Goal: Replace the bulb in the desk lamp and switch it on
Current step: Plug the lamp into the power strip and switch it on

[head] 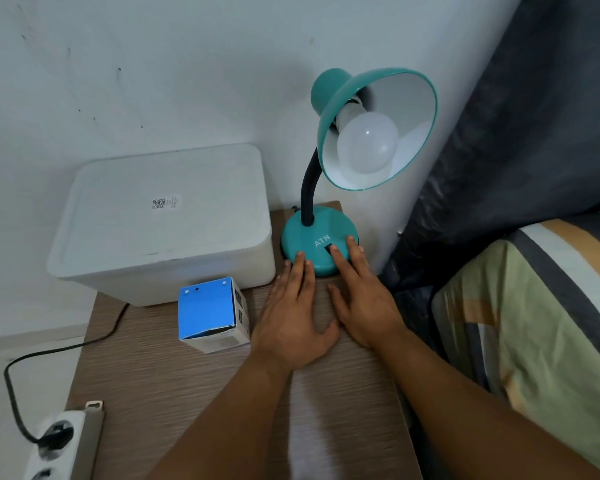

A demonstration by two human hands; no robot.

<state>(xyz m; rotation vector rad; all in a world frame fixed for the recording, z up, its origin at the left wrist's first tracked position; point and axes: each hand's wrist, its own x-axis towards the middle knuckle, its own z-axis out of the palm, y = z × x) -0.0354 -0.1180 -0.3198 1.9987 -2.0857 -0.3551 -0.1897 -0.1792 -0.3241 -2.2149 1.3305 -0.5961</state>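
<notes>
I read "ATN" in white on the round teal lamp base [317, 240] on the wood-grain table [194, 382]. My left hand [291, 315] and right hand [362, 299] lie flat, fingers straight, right fingertip on the black rocker switch [330, 250]. Frosted white bulb [367, 142] sits in the glossy shade [378, 126].

This is a bedroom in a home. A bed [541, 323] with a striped cover in green, orange, grey and white lies just right of a small wood-grain counter [174, 375], which stands like a bedside stand against a plain white wall [153, 71] marked with a few dark specks. On the counter, a teal desk lamp [326, 233] with a bendy black neck stands at the back corner nearest the bed. A dark grey curtain [534, 133] hangs behind the bed. Left of the counter, a white power strip [54, 441] holds one black plug.
</notes>
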